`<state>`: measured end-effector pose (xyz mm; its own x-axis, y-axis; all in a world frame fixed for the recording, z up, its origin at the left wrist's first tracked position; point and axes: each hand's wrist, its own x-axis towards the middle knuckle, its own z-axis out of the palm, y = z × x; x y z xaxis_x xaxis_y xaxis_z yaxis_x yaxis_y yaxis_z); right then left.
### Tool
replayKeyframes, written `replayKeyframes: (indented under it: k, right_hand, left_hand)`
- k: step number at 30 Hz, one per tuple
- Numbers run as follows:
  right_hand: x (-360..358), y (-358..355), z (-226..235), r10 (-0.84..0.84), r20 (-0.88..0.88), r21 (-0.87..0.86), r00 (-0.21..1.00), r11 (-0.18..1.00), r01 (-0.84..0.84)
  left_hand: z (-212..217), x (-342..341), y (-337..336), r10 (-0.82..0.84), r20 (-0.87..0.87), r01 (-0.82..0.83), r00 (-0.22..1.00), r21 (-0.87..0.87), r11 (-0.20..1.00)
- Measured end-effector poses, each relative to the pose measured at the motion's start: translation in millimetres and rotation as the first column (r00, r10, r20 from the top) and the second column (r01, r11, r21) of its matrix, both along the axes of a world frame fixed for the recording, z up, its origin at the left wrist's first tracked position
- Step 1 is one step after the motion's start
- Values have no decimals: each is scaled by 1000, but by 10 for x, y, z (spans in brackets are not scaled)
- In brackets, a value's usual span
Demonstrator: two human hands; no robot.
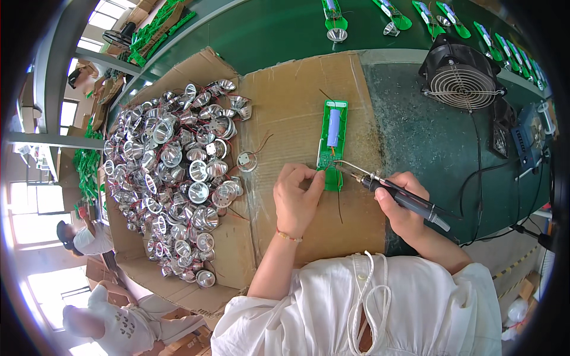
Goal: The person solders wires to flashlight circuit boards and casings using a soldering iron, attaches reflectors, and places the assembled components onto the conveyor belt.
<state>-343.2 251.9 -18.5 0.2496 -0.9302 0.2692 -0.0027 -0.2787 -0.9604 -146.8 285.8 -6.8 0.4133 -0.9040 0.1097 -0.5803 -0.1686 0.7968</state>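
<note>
A green plastic housing (335, 113) lies lengthwise on the cardboard, with a lilac-blue battery cell (333, 127) in its upper part and a small circuit board (326, 159) below the cell. My left hand (298, 196) is closed in a pinch at the board's left side, on what looks like a thin dark wire (328, 168). In my right hand (407, 204) is a soldering iron (409, 202) with a black handle; a thin curved metal tube runs along it. Its tip reaches the board near my left fingertips. Another dark wire (340, 207) trails off the housing's near end.
At left, a cardboard box (219, 291) holds many shiny reflector cups (172, 154); one loose cup (247, 161) lies beside it. A black fan (463, 80) and a blue soldering station (525, 139) stand at right. More green housings (335, 21) line the far bench. Other people (113, 320) are at left.
</note>
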Motion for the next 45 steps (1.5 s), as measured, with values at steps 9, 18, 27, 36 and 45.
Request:
replayKeyframes:
  k: [9,18,27,36,45]
  right_hand:
    - [1,-79,100,82,-121,-301,989,947,-116]
    - [1,-47,87,79,-26,-146,997,986,-82]
    - [-35,-44,91,30,-22,-62,999,998,-31]
    - [-33,-43,31,8,-13,-9,1000,1000,-8]
    - [-31,-56,22,17,7,-17,1000,1000,-17]
  left_hand:
    - [37,0,-7,-4,-43,5,999,21,1000]
    - [42,9,-6,8,-82,-5,997,33,999]
    - [-17,33,-6,-15,-23,14,1000,-13,1000]
    - [-22,32,-15,-5,-48,6,999,13,1000]
    - [87,2,-43,68,-65,-65,996,52,997]
